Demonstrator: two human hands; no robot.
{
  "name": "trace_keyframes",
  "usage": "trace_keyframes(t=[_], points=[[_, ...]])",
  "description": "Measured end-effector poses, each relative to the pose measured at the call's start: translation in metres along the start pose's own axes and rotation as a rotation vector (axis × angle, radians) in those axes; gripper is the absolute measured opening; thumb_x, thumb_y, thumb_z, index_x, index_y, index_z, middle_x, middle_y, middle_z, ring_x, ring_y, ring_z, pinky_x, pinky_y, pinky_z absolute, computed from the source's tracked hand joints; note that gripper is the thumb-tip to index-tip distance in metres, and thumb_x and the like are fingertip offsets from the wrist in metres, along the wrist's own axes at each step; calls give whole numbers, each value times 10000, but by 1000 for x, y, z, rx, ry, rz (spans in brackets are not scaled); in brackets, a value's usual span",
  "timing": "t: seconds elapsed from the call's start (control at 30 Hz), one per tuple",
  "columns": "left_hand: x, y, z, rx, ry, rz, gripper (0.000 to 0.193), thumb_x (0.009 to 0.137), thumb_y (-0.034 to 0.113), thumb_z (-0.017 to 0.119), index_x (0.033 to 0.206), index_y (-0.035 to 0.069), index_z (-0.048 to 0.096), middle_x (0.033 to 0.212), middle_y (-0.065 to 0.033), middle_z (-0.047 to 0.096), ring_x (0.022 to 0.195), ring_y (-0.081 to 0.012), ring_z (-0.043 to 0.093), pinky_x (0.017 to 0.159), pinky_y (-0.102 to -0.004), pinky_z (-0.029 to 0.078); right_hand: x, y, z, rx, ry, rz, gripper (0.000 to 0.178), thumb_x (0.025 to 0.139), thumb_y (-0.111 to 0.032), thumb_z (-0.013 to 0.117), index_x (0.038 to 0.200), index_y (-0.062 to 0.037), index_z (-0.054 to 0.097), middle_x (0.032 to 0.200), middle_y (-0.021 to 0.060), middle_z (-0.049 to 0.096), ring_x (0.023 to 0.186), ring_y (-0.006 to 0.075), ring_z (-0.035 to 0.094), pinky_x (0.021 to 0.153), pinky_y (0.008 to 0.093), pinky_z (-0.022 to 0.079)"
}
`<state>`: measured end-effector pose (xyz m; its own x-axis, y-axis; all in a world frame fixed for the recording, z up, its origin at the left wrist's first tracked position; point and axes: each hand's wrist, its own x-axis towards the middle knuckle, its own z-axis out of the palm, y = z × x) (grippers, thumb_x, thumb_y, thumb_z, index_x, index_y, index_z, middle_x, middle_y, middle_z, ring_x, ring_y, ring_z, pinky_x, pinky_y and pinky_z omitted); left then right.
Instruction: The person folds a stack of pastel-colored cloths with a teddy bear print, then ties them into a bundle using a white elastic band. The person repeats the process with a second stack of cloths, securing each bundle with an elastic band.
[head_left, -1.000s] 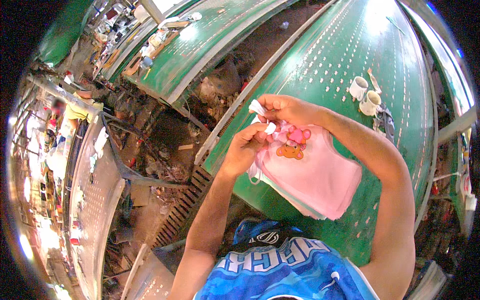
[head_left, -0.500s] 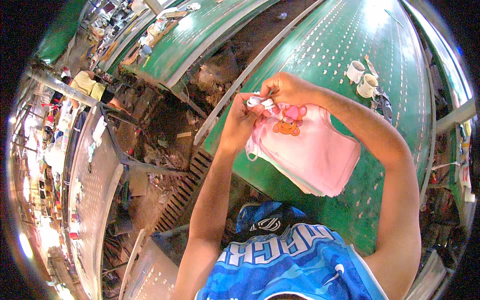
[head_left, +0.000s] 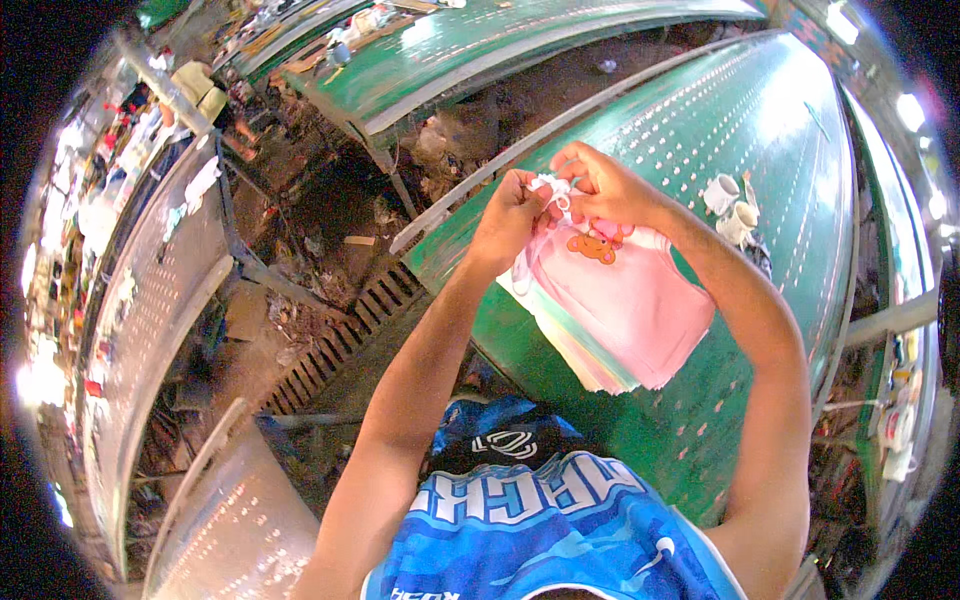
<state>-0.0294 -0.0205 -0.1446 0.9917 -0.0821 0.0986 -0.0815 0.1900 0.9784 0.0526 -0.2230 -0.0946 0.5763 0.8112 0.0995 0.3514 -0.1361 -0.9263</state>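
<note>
A stack of small pink garments point(head_left: 625, 315) with an orange bear print lies on the green perforated table point(head_left: 760, 120). My left hand point(head_left: 508, 222) and my right hand point(head_left: 598, 188) meet at the stack's far top edge. Both pinch a small white piece, a tag or strip point(head_left: 553, 190), against the top garment. Fingers of both hands are closed on it. My forearms reach up from the lower edge on either side of the stack.
Two white tape rolls point(head_left: 730, 205) sit on the table to the right of my hands. A metal floor grate point(head_left: 345, 335) and littered ground lie to the left. Another green table point(head_left: 450, 50) stands beyond, and a grey perforated table point(head_left: 150, 300) at left.
My hands and the pink stack sit further right and higher in the view than a second ago. The fingers have drawn closer together over the white piece.
</note>
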Motion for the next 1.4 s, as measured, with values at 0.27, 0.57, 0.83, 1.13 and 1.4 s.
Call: trace_keyframes(t=[0.27, 0.57, 0.83, 1.13, 1.4], points=[[-8, 4, 7, -101, 55, -2, 194, 1096, 201, 579, 1120, 34, 482, 871, -69, 676, 738, -128, 637, 641, -269, 496, 2, 10, 3, -203, 47, -75, 173, 1008, -79, 687, 1128, 18, 609, 901, 87, 687, 895, 147, 691, 766, 322, 570], [-9, -7, -4, -109, 127, 8, 60, 1028, 41, 549, 1083, 32, 527, 859, -86, 677, 763, -171, 685, 674, -285, 515, 1, -16, 15, -234, 175, 8, 172, 1067, -166, 615, 1059, 1, 575, 806, 76, 653, 610, 126, 661, 564, 328, 533], [-10, -15, -1, -159, 86, 122, 185, 974, 19, 639, 1149, 23, 577, 874, -44, 692, 770, -139, 683, 671, -292, 517, 5, -6, 8, -203, 150, 81, 284, 1077, -281, 596, 1038, 0, 607, 833, 89, 682, 597, 134, 660, 560, 337, 529], [-14, -29, 14, 462, 350, 460, 181, 844, -54, 768, 906, 32, 621, 881, -110, 634, 696, -229, 627, 635, -351, 514, 34, -1, -6, -333, -20, 337, 312, 1002, -310, 678, 1029, -1, 713, 734, 63, 699, 615, 169, 659, 563, 368, 515], [-14, -24, 31, 597, 487, 748, 220, 789, -139, 689, 889, 33, 597, 922, -155, 603, 824, -347, 630, 693, -420, 533, 32, -6, -4, -220, 147, 463, 670, 801, -125, 827, 1362, 27, 493, 986, 151, 676, 699, 193, 662, 575, 361, 523]])
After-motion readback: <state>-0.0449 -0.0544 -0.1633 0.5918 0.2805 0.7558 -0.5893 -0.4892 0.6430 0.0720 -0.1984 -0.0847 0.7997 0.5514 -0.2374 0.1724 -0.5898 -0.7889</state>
